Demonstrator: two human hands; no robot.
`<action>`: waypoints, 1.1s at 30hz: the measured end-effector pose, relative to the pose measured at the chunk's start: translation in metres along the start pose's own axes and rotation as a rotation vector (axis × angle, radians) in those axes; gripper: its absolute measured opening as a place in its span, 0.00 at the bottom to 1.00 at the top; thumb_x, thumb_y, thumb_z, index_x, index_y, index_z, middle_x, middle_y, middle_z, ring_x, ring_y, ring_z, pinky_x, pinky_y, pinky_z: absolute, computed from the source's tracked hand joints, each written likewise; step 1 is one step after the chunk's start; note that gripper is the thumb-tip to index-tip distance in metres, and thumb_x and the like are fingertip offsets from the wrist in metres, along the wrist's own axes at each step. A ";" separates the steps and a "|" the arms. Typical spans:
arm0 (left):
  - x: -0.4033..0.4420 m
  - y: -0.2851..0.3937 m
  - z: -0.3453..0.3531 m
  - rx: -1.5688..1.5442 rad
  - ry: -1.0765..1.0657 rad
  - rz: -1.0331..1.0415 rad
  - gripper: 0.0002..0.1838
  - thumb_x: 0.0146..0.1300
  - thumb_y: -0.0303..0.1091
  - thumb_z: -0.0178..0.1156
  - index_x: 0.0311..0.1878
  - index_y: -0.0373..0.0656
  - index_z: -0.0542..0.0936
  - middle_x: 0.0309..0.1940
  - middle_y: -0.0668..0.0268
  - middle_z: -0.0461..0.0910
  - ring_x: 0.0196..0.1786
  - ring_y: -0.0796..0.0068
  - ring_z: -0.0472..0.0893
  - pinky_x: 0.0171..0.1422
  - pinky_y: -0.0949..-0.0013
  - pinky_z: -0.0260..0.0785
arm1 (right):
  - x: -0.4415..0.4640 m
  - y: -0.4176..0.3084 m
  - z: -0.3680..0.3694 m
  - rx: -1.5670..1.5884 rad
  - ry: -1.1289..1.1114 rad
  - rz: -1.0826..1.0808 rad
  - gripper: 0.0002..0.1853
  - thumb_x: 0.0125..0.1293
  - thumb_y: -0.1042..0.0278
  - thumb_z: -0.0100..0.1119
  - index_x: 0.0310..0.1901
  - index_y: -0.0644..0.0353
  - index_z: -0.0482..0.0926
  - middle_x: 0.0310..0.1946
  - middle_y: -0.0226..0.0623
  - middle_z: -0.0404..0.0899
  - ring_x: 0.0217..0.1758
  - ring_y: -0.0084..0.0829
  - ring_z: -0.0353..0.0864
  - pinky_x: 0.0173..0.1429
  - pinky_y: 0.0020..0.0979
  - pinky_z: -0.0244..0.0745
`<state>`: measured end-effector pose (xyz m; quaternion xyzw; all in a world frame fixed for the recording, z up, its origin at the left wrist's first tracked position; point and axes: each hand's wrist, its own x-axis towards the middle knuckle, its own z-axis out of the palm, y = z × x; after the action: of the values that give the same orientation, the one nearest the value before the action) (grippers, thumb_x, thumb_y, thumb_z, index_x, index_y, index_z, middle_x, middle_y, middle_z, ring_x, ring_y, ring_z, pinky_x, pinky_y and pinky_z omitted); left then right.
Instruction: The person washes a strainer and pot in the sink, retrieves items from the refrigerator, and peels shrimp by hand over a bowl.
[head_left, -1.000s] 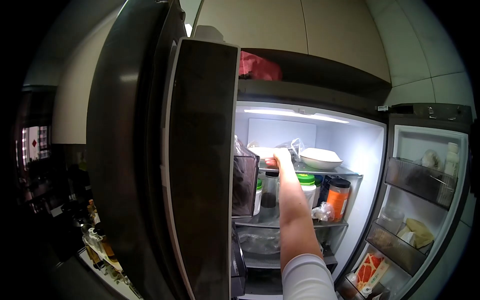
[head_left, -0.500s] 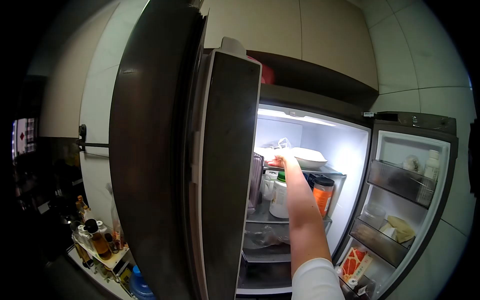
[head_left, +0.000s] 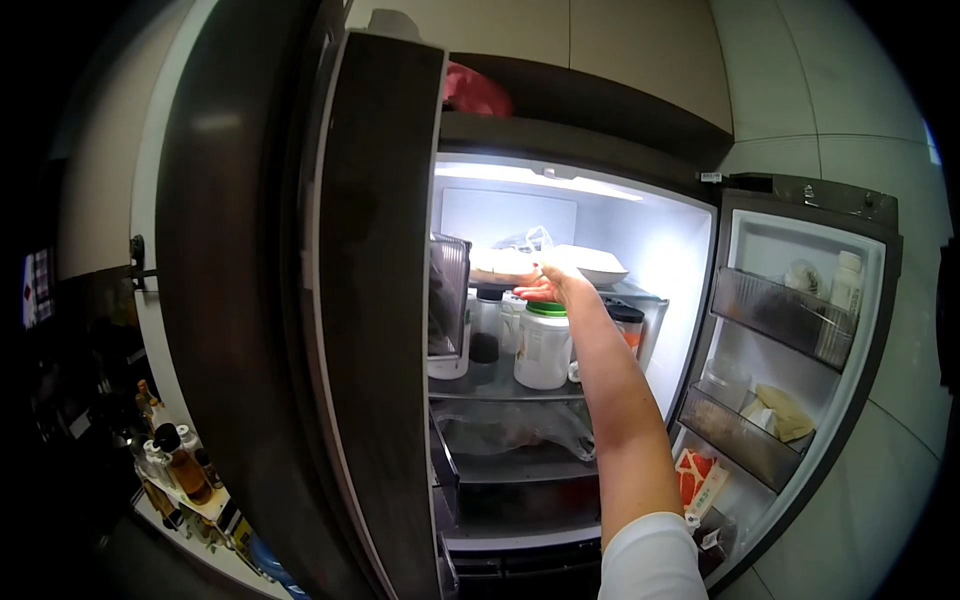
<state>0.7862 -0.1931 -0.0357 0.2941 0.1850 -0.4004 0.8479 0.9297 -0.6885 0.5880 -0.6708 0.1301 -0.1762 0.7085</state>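
Observation:
Reaching from the lower right into the open fridge, my right hand (head_left: 553,284) is at the upper shelf. Its thumb rests at the rim of a whitish shallow dish (head_left: 503,263), and its fingers curl underneath. Clear plastic wrap (head_left: 536,239) shows behind the hand. A second white dish (head_left: 598,264) sits to the right on the same glass shelf (head_left: 640,295). Just below the hand stands a white jar with a green lid (head_left: 543,350). My left hand is out of view.
The dark left fridge door (head_left: 375,250) stands open close by. The right door's bins (head_left: 785,310) hold a white bottle (head_left: 846,282) and packets. A black-lidded jar (head_left: 626,325) and a dark-bottomed container (head_left: 485,330) are on the middle shelf. Sauce bottles (head_left: 185,470) stand at lower left.
The view has shifted, so the fridge sits further left and higher, showing more of the shelves. My hand has come to the rim of the left dish, its fingers now visible below it.

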 end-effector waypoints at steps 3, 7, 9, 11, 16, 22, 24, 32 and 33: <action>-0.001 -0.004 -0.001 -0.013 -0.004 -0.002 0.41 0.56 0.70 0.42 0.65 0.50 0.65 0.63 0.56 0.65 0.65 0.48 0.63 0.67 0.38 0.51 | -0.028 0.006 0.011 0.219 -0.196 -0.028 0.24 0.73 0.56 0.37 0.63 0.63 0.53 0.52 0.67 0.68 0.41 0.59 0.81 0.33 0.43 0.86; -0.005 -0.008 -0.001 -0.027 -0.009 0.002 0.41 0.56 0.69 0.42 0.65 0.50 0.65 0.63 0.56 0.64 0.65 0.48 0.63 0.67 0.38 0.51 | -0.044 0.007 0.025 0.423 -0.193 -0.024 0.18 0.74 0.57 0.35 0.57 0.58 0.56 0.49 0.69 0.70 0.39 0.60 0.81 0.32 0.43 0.86; -0.006 -0.010 -0.001 -0.039 -0.016 0.005 0.41 0.56 0.69 0.42 0.66 0.50 0.64 0.63 0.56 0.64 0.65 0.48 0.63 0.67 0.38 0.51 | -0.033 0.005 0.025 0.434 -0.160 -0.018 0.16 0.74 0.57 0.35 0.55 0.58 0.56 0.47 0.70 0.71 0.38 0.61 0.81 0.31 0.43 0.86; -0.008 -0.012 -0.002 -0.050 -0.019 0.009 0.41 0.56 0.69 0.42 0.66 0.50 0.64 0.64 0.56 0.64 0.65 0.48 0.63 0.67 0.38 0.51 | -0.033 0.005 0.026 0.443 -0.125 -0.009 0.14 0.74 0.57 0.34 0.52 0.57 0.56 0.46 0.71 0.72 0.37 0.62 0.81 0.30 0.42 0.86; -0.013 -0.019 -0.005 -0.079 -0.033 0.010 0.41 0.56 0.69 0.42 0.66 0.50 0.64 0.64 0.56 0.64 0.65 0.48 0.63 0.67 0.38 0.51 | -0.038 0.006 0.022 0.389 -0.082 -0.056 0.20 0.73 0.57 0.34 0.51 0.69 0.63 0.39 0.60 0.79 0.31 0.51 0.84 0.22 0.31 0.84; -0.019 -0.028 -0.009 -0.117 -0.054 0.010 0.41 0.57 0.68 0.42 0.66 0.49 0.64 0.64 0.56 0.63 0.66 0.49 0.63 0.68 0.38 0.51 | -0.060 -0.002 0.017 0.381 -0.009 -0.054 0.31 0.69 0.41 0.40 0.51 0.68 0.63 0.39 0.63 0.78 0.29 0.53 0.83 0.19 0.32 0.83; -0.020 -0.029 -0.010 -0.127 -0.062 0.008 0.41 0.57 0.68 0.42 0.67 0.49 0.64 0.65 0.56 0.63 0.66 0.49 0.63 0.68 0.38 0.51 | -0.064 -0.002 0.016 0.365 0.001 -0.062 0.34 0.66 0.36 0.42 0.51 0.67 0.62 0.38 0.63 0.78 0.29 0.53 0.83 0.18 0.32 0.83; -0.024 -0.038 -0.014 -0.181 -0.086 0.003 0.41 0.57 0.67 0.41 0.67 0.49 0.63 0.65 0.56 0.63 0.66 0.49 0.63 0.68 0.38 0.51 | -0.069 0.003 0.013 0.405 0.017 -0.072 0.34 0.64 0.36 0.47 0.52 0.65 0.60 0.39 0.64 0.77 0.27 0.50 0.83 0.18 0.29 0.83; -0.025 -0.038 -0.015 -0.188 -0.090 0.007 0.41 0.57 0.67 0.41 0.67 0.49 0.63 0.65 0.56 0.63 0.66 0.49 0.62 0.68 0.38 0.51 | -0.072 0.002 0.015 0.404 0.016 -0.072 0.34 0.64 0.36 0.47 0.52 0.65 0.60 0.39 0.64 0.77 0.27 0.50 0.83 0.18 0.29 0.83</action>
<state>0.7396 -0.1888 -0.0467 0.1956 0.1823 -0.3914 0.8805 0.8714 -0.6448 0.5828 -0.5178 0.0737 -0.2291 0.8209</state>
